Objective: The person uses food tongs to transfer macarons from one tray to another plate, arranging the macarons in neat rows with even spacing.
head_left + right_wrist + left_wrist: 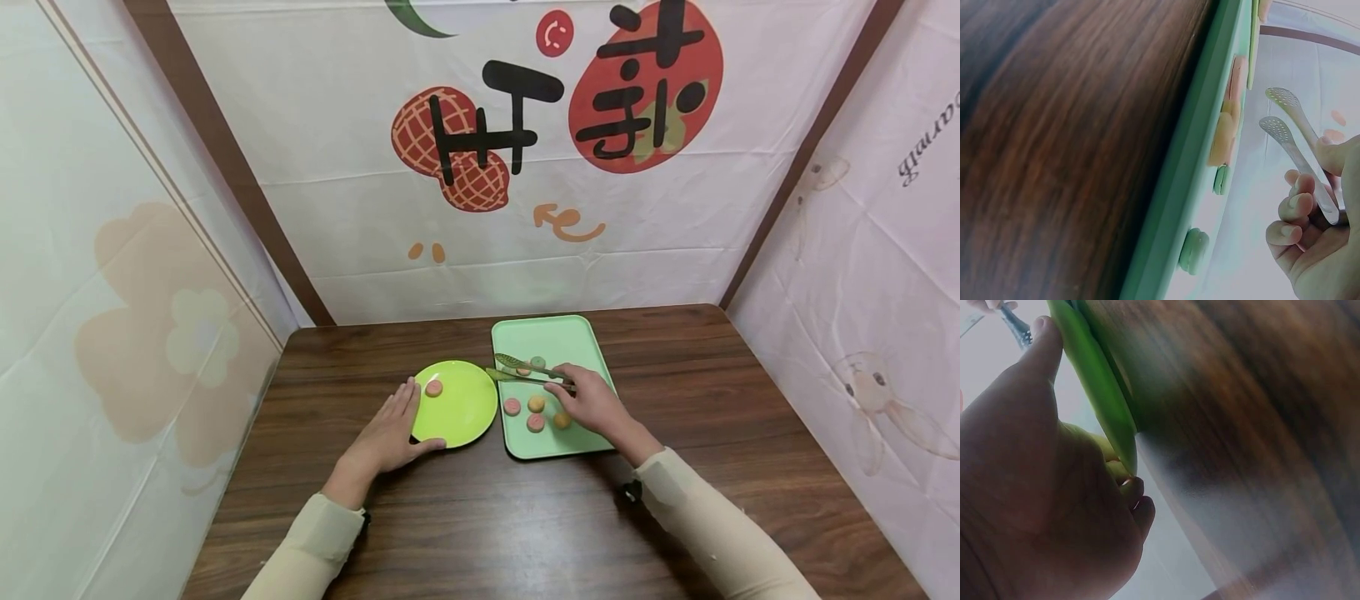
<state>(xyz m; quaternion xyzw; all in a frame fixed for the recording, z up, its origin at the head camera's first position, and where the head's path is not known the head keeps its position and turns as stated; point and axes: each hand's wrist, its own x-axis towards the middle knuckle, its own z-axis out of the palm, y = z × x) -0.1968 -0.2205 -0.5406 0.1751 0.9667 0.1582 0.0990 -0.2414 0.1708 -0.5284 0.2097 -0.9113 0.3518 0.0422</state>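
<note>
In the head view my left hand (386,429) rests against the near left rim of a yellow-green plate (465,421), fingers and thumb spread along its edge. One pink macaron (434,388) lies on that plate. My right hand (592,400) holds a pair of tongs (525,365) over a mint-green tray (555,333). The tong arms are spread apart, and nothing shows between their perforated tips (1279,128) in the right wrist view. Pink macarons (512,407), yellow macarons (536,403) and a green macaron (537,362) are on the tray; the tongs and hand partly cover this area.
Plate and tray stand side by side on a dark wooden table (525,517). A printed white cloth (337,208) rises behind the table's far edge. Further cloth walls stand at the left (150,333) and right (885,333).
</note>
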